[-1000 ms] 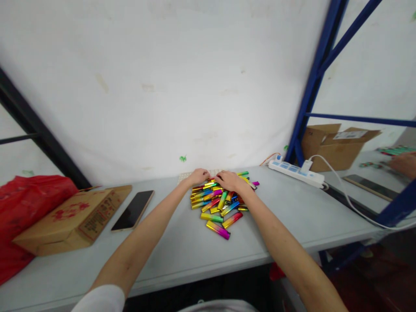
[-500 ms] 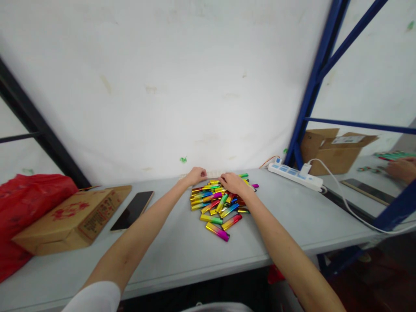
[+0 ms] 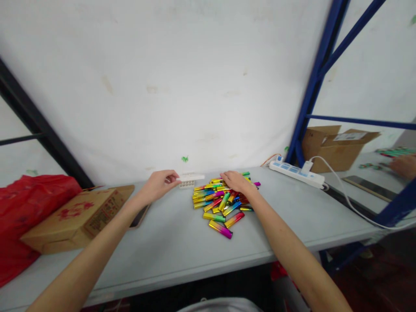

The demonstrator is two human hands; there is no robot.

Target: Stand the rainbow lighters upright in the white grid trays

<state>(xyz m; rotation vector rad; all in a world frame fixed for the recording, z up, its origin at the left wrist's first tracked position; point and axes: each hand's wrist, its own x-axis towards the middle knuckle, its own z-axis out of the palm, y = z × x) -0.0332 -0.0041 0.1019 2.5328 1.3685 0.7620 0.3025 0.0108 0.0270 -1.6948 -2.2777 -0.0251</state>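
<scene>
My left hand (image 3: 159,184) pinches the end of a thin white strip-like piece (image 3: 195,177), held level above the table. Just under it sits a white tray with small compartments (image 3: 186,184), partly covered by the piece. To the right lies a loose pile of shiny tubes (image 3: 217,204) in yellow, red, blue, green and purple, shaped like lighters. My right hand (image 3: 236,181) rests palm down on the back of that pile, fingers stretched out toward the left; nothing in its grip shows.
A phone (image 3: 140,216) lies partly behind my left forearm, beside a brown cardboard box (image 3: 68,219) and a red plastic bag (image 3: 19,216). At right are a white power strip (image 3: 296,172), an open carton (image 3: 338,154) and a blue frame (image 3: 312,91). Another person's hand (image 3: 404,166) shows beyond it.
My left hand has moved left from the back of the pile and now holds the white piece up. My right hand stays on the pile.
</scene>
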